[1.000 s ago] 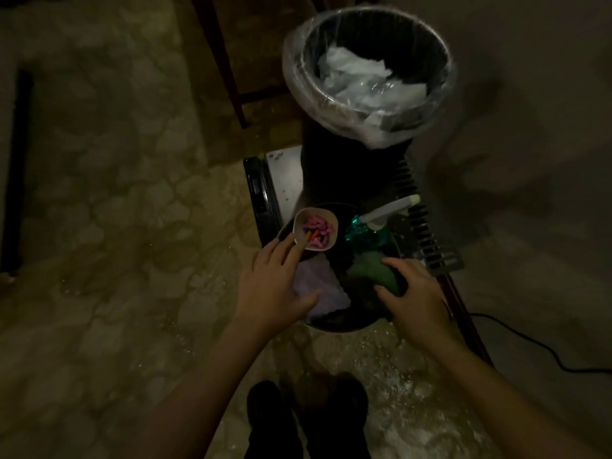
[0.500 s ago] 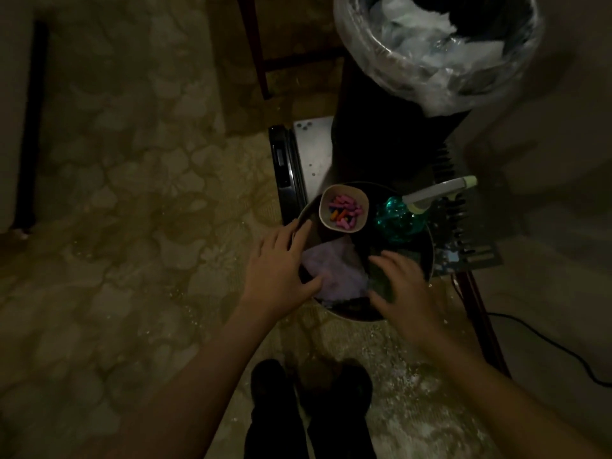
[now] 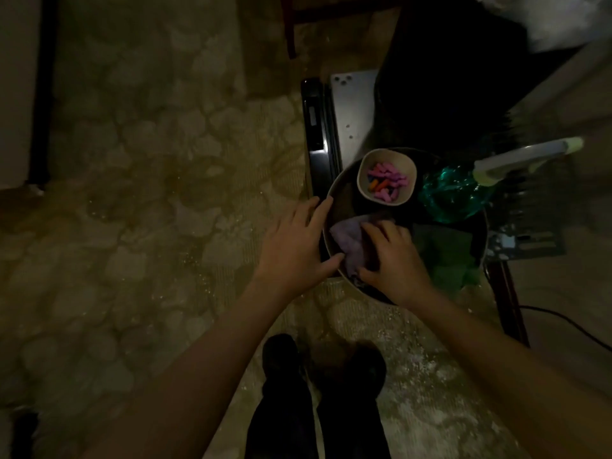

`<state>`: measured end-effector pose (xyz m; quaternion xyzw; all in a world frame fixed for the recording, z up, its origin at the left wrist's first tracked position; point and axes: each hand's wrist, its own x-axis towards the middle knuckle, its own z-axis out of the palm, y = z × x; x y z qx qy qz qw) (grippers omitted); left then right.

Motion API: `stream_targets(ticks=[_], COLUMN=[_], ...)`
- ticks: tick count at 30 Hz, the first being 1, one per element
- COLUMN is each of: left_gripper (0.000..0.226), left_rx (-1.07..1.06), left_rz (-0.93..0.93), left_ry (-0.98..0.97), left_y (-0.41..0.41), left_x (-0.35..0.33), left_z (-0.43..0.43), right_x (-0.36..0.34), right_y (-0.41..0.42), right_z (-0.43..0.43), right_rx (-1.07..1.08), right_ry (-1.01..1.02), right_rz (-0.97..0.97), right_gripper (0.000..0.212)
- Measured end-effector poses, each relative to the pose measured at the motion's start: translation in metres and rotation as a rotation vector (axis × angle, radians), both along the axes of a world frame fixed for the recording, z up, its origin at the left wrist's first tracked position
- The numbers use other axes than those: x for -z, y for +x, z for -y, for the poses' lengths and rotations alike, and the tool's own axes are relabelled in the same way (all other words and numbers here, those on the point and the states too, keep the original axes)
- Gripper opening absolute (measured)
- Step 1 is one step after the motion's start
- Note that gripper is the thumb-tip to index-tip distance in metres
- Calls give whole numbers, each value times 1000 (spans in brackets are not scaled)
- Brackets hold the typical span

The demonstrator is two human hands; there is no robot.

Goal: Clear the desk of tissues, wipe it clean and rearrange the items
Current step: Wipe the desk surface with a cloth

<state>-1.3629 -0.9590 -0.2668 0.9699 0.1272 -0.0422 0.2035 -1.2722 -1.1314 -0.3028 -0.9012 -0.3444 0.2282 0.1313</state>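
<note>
right hand (image 3: 395,260) on purple cloth (image 3: 346,238) in basin (image 3: 484,231)

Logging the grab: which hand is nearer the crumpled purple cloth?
Right. The right hand grips the crumpled purple cloth; the left hand rests on the dark round basin's rim, beside it.

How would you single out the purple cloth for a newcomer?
Find the round dark basin just beyond the black shoes. In its near-left part, under the right hand, lies the crumpled purple cloth, not the green cloth on its right.
</note>
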Motion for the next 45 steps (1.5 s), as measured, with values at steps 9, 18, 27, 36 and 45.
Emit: stream_targets(ticks=[9, 18, 27, 36, 45], left_gripper=[89, 85, 86, 87, 90], left_rx=[4, -10, -4, -2, -15], left_rz=[-74, -70, -68, -64, -28], left_ry=[33, 19, 54, 64, 168], left_y=[2, -5, -5, -4, -4], left_x=[-5, -1, 2, -11, -103], left_z=[-6, -9, -5, -8, -21], right_x=[-3, -6, 3, -5, -112], right_y=[2, -2, -2, 2, 7], right_z=[-7, -4, 0, 0, -15], right_rx=[25, -30, -28, 157, 166], right_ry=[23, -50, 32, 262, 470], right_rz=[13, 88, 47, -23, -3], right_gripper=[48, 59, 52, 31, 26])
